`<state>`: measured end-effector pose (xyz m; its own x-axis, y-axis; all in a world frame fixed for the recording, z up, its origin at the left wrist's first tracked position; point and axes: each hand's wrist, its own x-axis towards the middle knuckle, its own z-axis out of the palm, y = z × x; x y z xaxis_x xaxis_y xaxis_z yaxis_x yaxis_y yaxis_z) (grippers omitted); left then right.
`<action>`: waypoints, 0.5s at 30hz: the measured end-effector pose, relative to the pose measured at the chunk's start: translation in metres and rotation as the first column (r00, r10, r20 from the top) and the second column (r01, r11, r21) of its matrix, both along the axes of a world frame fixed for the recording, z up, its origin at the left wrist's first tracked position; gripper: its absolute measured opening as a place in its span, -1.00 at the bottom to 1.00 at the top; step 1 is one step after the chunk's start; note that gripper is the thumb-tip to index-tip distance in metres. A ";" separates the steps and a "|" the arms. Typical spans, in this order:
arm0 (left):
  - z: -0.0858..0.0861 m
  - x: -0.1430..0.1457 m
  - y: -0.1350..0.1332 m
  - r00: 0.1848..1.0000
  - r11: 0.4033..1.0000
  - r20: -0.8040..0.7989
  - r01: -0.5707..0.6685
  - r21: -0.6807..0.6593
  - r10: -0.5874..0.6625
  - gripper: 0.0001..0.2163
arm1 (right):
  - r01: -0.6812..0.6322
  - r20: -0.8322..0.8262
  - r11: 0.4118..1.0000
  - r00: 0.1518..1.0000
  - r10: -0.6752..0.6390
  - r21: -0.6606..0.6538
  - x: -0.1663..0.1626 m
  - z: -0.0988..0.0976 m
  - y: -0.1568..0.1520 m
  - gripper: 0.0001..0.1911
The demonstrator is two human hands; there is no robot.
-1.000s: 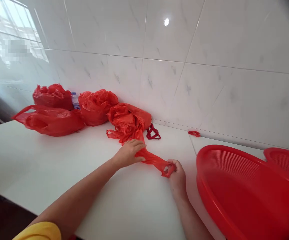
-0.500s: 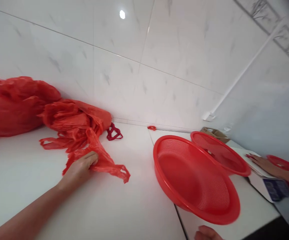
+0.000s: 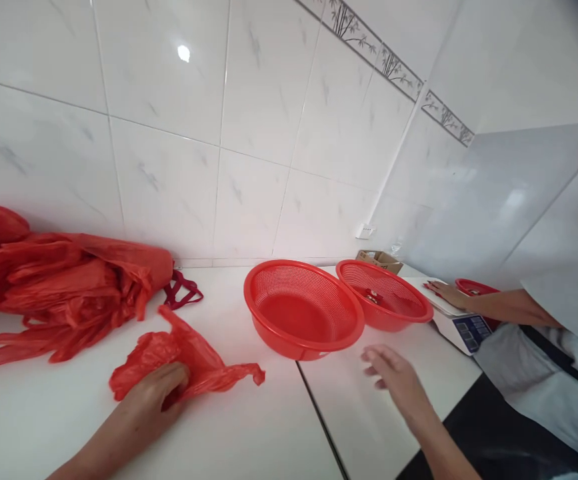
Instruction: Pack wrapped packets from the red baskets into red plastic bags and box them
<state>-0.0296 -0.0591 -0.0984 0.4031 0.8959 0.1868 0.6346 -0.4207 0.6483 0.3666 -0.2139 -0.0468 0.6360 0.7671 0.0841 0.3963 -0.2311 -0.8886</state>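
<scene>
My left hand [image 3: 155, 393] is closed on a crumpled red plastic bag [image 3: 199, 353], whose handles stick up and out to the right over the white table. Behind it lies a pile of red plastic bags [image 3: 69, 280] against the wall. My right hand [image 3: 393, 377] hangs over the table with its fingers apart and nothing in them. It is nearest to a red plastic colander [image 3: 299, 313], which has nothing in it and stands between my hands, a little farther back.
A second red colander [image 3: 386, 293] with a few small items stands right of the first. Beyond it, a co-worker's hand [image 3: 449, 293] rests on a white scale [image 3: 461, 327]. A cardboard box [image 3: 381, 260] stands by the wall; a dark red strap [image 3: 183, 290] lies beside the bag pile.
The view has swung right, showing more of the co-worker. The held bag has come away from the pile. My right hand has risen into view beside the colander.
</scene>
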 end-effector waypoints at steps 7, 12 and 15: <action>0.018 0.018 0.004 0.985 0.973 0.050 -0.152 -0.176 0.163 -0.63 | 0.327 0.857 0.942 0.504 -0.110 -0.071 0.135 0.002 0.045 -0.45; 0.040 0.059 -0.004 0.987 0.965 0.085 -0.110 -0.238 0.134 -0.49 | 0.402 0.924 0.883 0.374 0.085 -0.244 0.156 -0.008 0.063 -0.52; 0.046 0.084 -0.010 0.983 0.896 0.170 0.013 -0.443 0.070 -0.45 | 0.398 0.945 0.880 0.294 0.145 -0.259 0.150 -0.002 0.056 -0.67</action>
